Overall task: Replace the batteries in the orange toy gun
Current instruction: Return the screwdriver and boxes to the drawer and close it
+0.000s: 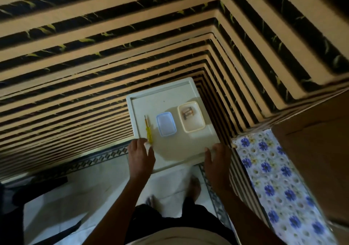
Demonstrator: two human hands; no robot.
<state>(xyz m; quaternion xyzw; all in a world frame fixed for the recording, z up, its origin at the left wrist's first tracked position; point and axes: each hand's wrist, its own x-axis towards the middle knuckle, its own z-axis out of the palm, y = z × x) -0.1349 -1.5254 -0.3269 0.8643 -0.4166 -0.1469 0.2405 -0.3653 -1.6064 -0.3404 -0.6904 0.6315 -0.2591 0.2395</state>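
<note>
Standing at foot of a black-and-tan striped staircase (113,55), white rectangular plastic tray (170,95) held out level above the lowest steps.

Left hand (140,154) gripping tray's near-left corner, fingers (138,142) over the left rim, thumb on the tray surface. Right hand (217,157) gripping near-right corner, thumb on top, fingers wrapped round the right rim. Both closed on the tray.

On the tray, left to right:
- yellow-handled screwdriver (148,129), lying lengthwise, tip pointing away, handle end just beside left hand
- small clear rectangular plastic box with blue rim (166,124), middle of tray, contents unreadable
- cream rectangular open plastic dish (194,125), near right rim, apart from the blue-rimmed box

Batteries (188,113) lying in the far end of the cream dish, bunched together; count unclear, too small to tell.

Below: white tiled floor (75,197) with a dark patterned border strip, one bare foot (195,188) visible under the tray. To the right: blue-flower patterned sheet (273,178) running alongside the stairs, brown cardboard (311,140) beyond it.

Dim lighting, slight motion blur.
</note>
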